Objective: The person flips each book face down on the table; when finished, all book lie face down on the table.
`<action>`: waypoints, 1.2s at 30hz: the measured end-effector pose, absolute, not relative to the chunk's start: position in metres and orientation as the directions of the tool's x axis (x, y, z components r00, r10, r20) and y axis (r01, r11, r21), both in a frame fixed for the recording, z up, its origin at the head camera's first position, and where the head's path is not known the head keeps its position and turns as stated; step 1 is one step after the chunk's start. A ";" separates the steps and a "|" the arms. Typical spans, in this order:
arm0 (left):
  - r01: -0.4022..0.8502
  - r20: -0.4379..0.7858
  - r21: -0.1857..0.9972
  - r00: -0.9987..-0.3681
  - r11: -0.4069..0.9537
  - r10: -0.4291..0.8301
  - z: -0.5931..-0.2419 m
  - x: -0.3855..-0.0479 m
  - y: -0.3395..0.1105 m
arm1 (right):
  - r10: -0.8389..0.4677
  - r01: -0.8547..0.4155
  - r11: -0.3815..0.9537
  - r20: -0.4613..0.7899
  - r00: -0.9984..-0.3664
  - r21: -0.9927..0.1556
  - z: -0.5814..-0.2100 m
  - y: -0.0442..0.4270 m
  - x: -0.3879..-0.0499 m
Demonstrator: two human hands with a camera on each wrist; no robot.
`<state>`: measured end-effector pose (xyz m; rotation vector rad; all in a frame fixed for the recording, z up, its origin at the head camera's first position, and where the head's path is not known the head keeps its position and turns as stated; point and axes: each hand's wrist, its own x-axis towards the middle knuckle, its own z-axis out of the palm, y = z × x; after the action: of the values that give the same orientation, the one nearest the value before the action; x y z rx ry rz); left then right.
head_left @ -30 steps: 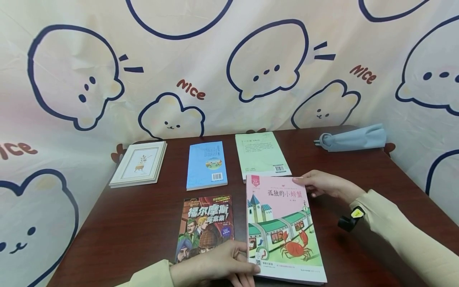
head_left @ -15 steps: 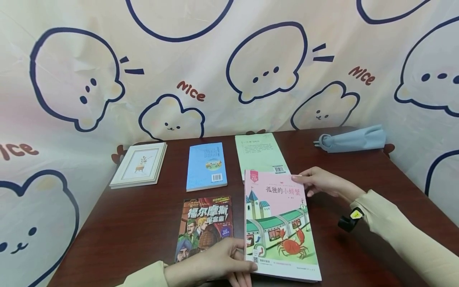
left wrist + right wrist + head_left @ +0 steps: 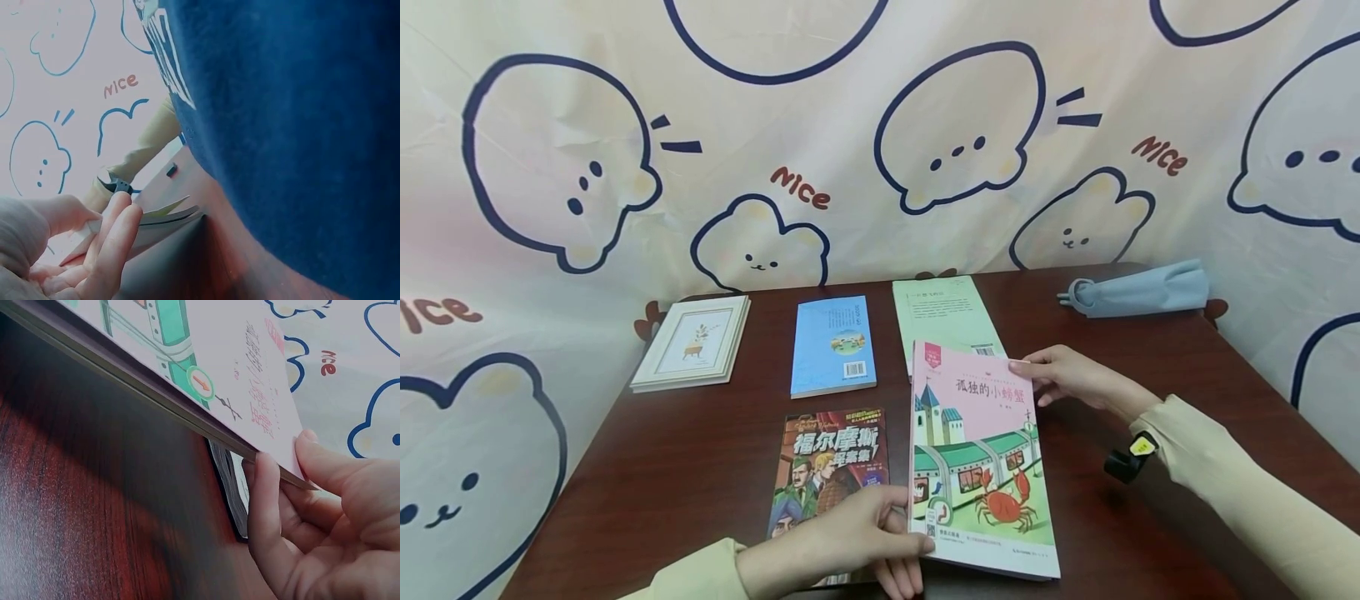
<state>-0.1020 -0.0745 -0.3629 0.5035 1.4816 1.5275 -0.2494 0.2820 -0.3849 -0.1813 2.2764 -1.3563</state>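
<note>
A pink book [image 3: 977, 467] with a red crab and a green-roofed train on its cover is held face up above the table. My left hand [image 3: 857, 537] grips its lower left corner, thumb on the cover and fingers beneath. At the upper right corner, my right hand [image 3: 1075, 377] pinches it; in the right wrist view the thumb [image 3: 331, 464] lies on the cover side, with fingers against the edge and underside. The comic-style book [image 3: 835, 467] lies to the left, partly behind my left hand. A green book [image 3: 943, 312] is partly covered by the pink one.
On the dark wood table [image 3: 685, 467], a blue book [image 3: 831, 342] lies at the back middle. White framed pictures [image 3: 692, 342] sit at the back left. A light blue pouch-like item [image 3: 1138, 292] lies at the back right, before the patterned cloth [image 3: 850, 125].
Both hands have moved the pink book slightly left and up in the head view, covering more of the green book. The other things on the table stay put.
</note>
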 end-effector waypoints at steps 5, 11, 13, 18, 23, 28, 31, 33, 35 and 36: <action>-0.310 -0.295 0.939 -0.507 0.148 0.810 -0.360 -0.102 -0.074 | -0.328 0.108 0.536 -0.325 -0.887 -0.837 -0.382 0.283 -0.250; -0.292 -0.280 0.947 -0.536 0.137 0.796 -0.355 -0.101 -0.075 | -0.299 0.120 0.544 -0.326 -0.897 -0.830 -0.379 0.284 -0.251; -0.286 -0.273 0.949 -0.542 0.132 0.795 -0.353 -0.101 -0.075 | -0.292 0.129 0.547 -0.333 -0.896 -0.827 -0.379 0.284 -0.251; -0.270 -0.260 0.954 -0.545 0.127 0.797 -0.350 -0.101 -0.077 | -0.288 0.145 0.537 -0.342 -0.895 -0.831 -0.382 0.284 -0.253; -0.257 -0.254 0.958 -0.555 0.127 0.792 -0.347 -0.101 -0.078 | -0.296 0.160 0.513 -0.349 -0.889 -0.843 -0.382 0.284 -0.256; -0.248 -0.248 0.961 -0.560 0.126 0.791 -0.347 -0.103 -0.079 | -0.304 0.172 0.489 -0.352 -0.886 -0.855 -0.382 0.284 -0.257; -0.245 -0.250 0.961 -0.558 0.130 0.791 -0.346 -0.104 -0.080 | -0.314 0.167 0.487 -0.350 -0.882 -0.858 -0.383 0.285 -0.256; -0.242 -0.251 0.961 -0.560 0.134 0.789 -0.345 -0.104 -0.080 | -0.326 0.161 0.484 -0.348 -0.879 -0.860 -0.383 0.285 -0.256; -0.232 -0.253 0.962 -0.568 0.142 0.783 -0.344 -0.103 -0.081 | -0.341 0.163 0.473 -0.350 -0.873 -0.866 -0.384 0.286 -0.256; -0.224 -0.252 0.964 -0.572 0.147 0.781 -0.343 -0.104 -0.080 | -0.349 0.162 0.466 -0.349 -0.870 -0.870 -0.384 0.286 -0.257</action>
<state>-0.1035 -0.0805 -0.3429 0.5502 1.6081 1.5515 -0.2566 0.2857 -0.3838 -0.1549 2.2317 -1.3990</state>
